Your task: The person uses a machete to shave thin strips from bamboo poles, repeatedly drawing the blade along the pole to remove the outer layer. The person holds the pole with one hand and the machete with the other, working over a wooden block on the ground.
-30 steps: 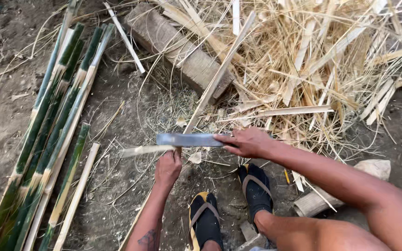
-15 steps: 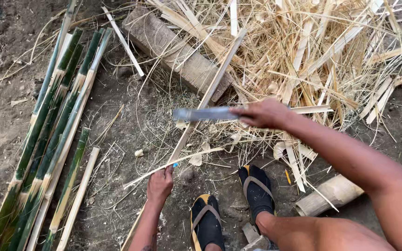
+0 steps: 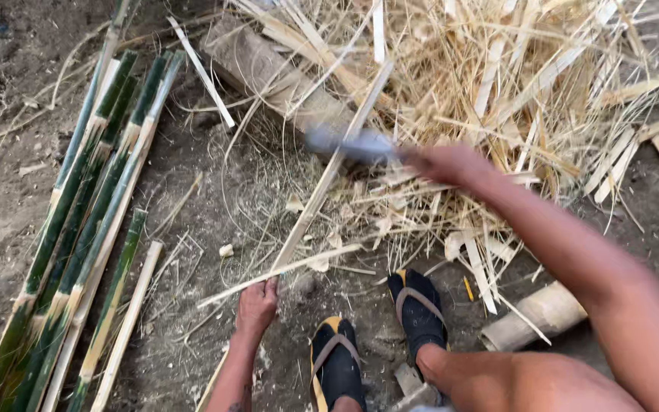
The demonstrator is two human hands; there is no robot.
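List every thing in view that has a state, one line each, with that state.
left hand: shut on the bamboo strip, low end
right hand: shut on the knife handle, raised
knife: lifted above the strip, motion-blurred
bamboo strip: slanted, leaning up toward the log
log: lying flat
green bamboo slats: laid side by side

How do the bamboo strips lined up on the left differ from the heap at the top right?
The green bamboo strips lie side by side in one direction; the pale heap of shavings is tangled, pointing every way. The green strips are long, with skin on; the heap's pieces are mostly thinner, shorter and straw-coloured. Both lie on bare dirt.
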